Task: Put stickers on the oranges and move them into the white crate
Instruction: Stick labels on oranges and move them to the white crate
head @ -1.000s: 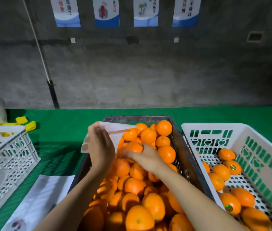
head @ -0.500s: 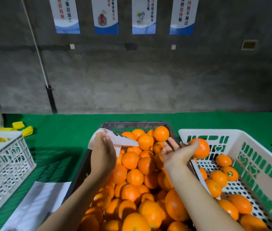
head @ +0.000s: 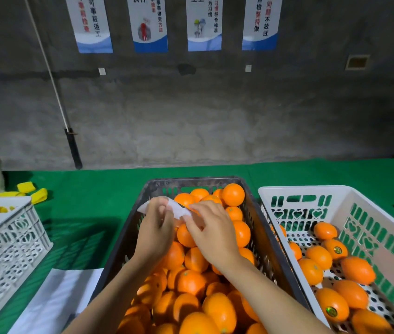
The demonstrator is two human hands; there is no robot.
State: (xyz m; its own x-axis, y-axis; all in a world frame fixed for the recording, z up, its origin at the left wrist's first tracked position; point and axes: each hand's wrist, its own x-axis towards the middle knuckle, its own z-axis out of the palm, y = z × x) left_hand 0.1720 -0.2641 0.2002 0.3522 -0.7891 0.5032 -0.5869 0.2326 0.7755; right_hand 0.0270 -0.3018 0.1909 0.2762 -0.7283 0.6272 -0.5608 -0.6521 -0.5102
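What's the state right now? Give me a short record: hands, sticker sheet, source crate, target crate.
left hand: holds the sticker sheet above the dark crate
right hand: fingers on the sheet, holds no orange
dark crate: piled with oranges
white crate: right of the dark crate, about ten oranges inside, at least two showing stickers
stage: between oranges, at the sheet

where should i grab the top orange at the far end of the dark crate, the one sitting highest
Take the top orange from above, fingers spread around its upper half. It sits highest on the pile at the far right corner of the dark crate, so its top and sides look free, while the crate wall blocks its right and far sides. The right hand is nearest, though it is now at the sticker sheet.
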